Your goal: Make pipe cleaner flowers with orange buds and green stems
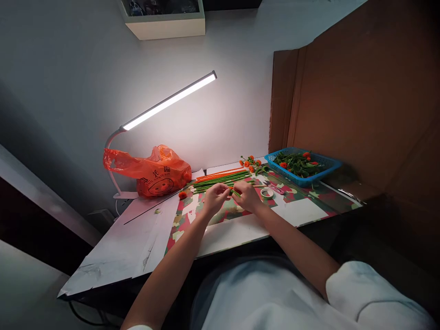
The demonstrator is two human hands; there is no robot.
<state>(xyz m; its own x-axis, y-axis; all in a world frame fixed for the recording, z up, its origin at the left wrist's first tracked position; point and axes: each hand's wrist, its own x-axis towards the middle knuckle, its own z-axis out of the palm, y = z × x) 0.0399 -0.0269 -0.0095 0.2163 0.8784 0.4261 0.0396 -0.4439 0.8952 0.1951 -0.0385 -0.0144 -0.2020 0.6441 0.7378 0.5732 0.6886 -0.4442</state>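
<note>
Over the front of a patterned mat [220, 215], my left hand [215, 199] and my right hand [248, 197] meet with fingertips pinched. Between them is a small flower piece [235, 193], green with a bit of orange; the fingers cover most of it. Just behind my hands lie a bundle of green stems [206, 186] and several orange-red sticks [220, 174]. To the right of my right hand are a roll of pale tape [267, 193] and a pink-handled tool [276, 189], its kind unclear. One orange flower head [182, 195] rests left of the stems.
More orange flowers [250, 163] lie at the back. A blue basket [302, 182] of leaves and flowers stands at the right, before a tall cardboard sheet [350, 101]. At the left are a red plastic bag [161, 174], a lit desk lamp [170, 101] and a thin dark rod [147, 211].
</note>
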